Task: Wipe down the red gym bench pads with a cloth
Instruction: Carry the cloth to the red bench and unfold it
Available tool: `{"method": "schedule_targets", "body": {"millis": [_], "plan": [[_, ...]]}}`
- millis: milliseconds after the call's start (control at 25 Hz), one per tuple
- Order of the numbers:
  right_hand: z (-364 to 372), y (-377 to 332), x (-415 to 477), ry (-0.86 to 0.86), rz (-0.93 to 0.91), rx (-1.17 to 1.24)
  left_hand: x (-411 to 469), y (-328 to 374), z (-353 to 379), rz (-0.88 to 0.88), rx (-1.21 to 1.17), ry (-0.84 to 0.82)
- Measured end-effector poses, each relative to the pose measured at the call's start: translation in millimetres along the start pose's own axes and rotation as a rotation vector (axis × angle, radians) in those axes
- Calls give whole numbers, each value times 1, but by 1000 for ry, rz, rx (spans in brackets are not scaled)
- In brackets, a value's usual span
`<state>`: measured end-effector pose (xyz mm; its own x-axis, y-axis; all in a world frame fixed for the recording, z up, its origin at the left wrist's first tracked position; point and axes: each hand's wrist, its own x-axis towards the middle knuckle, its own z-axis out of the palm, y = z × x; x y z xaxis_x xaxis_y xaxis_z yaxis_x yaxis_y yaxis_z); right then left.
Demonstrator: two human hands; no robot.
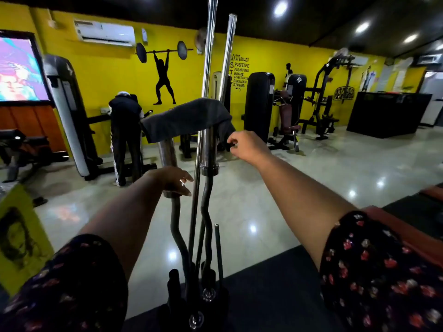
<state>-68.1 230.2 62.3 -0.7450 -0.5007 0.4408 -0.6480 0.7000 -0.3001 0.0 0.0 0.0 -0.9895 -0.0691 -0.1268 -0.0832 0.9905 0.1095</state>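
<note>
Def a gym. Yellow wall [107, 75] w/ a black weightlifter painting [164, 75] and painted words [241, 71] like POSITIVE, BRAVE, STRONG. Weight machines [321, 101] w/ black pads stand along it on a shiny floor [311, 168]. Up front, long steel bars [209, 68] and wavy curl bars [177, 226] stand upright in a rack [175, 283]. Another person [125, 130] bends over a machine at the back; AC unit [105, 33] up top.

Both arms extend forward and upward, forearms bare, with floral sleeves [383, 271] covering the upper arms. The left hand [173, 180] sits lower, back of the hand up, fingers curled round an upright bar [167, 152]. The right hand [244, 146] reaches higher, wrist straight, fingertips pinching the hanging edge of a cloth [187, 116].
</note>
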Motion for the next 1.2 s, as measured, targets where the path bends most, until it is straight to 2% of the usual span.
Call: {"method": "schedule_targets", "body": {"millis": [120,200,360,480,680,1040,1200], "plan": [[-3,6,27,179,75,20,17,-2,4,-95,-80,-21],[-2,9,47,250,61,24,26,1,5,-139,-102,-24],[2,13,79,199,-72,-13,36,9,2,-154,-108,-36],[12,18,98,147,-89,2,41,16,3,-159,-79,-50],[9,17,112,249,-109,175,45,20,6,-169,-77,-39],[-56,12,94,629,53,340,33,17,5,-107,-31,-35],[-78,34,60,676,146,262,27,22,6,-45,34,-38]]}}
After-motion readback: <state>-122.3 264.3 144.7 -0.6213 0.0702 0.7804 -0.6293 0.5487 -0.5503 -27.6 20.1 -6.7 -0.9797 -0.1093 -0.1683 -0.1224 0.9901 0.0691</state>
